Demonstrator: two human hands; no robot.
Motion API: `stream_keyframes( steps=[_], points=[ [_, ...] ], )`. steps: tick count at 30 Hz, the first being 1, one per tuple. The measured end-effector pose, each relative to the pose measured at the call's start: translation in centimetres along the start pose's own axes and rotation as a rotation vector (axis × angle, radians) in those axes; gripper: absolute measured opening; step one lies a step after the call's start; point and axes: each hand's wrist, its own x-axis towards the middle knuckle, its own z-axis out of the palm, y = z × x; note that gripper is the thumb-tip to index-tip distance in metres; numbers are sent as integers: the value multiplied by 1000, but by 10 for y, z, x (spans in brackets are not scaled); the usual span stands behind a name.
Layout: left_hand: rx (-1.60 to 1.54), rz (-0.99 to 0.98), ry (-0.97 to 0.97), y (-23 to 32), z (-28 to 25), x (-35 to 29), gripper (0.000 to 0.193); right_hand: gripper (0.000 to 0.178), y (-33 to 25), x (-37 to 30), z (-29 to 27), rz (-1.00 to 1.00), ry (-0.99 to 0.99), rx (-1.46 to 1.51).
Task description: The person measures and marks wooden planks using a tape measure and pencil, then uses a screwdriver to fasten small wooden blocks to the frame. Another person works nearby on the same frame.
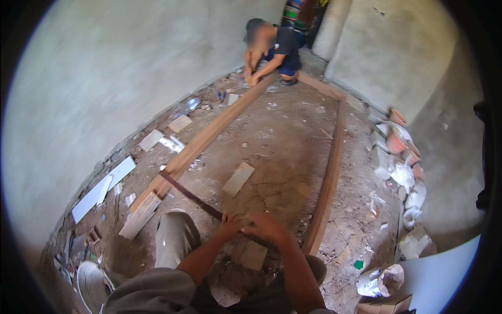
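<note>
The view is softly lit, slightly blurred, black-cornered.

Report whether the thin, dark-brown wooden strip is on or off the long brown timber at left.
On, apparently: the strip, running from the left hand, crosses the timber and hides part of it.

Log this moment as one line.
left hand: at near end of dark strip | right hand: alongside | left beam: on floor | co-worker: crouched at beam's far end
</note>
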Motion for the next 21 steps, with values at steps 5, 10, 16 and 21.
stream_keyframes(
  steps=[5,10,16,21],
  points=[
    [5,52,48,0,10,8,68,48,-6,-5,-9,-22,35,95],
    [8,15,-20,5,8,13,71,48,-12,-9,-10,36,28,109],
    [36,10,-12,9,3,7,67,51,-6,-6,-6,103,-15,65],
    [26,12,-40,10,2,6,71,54,7,-2,-3,11,56,28]
  ],
)
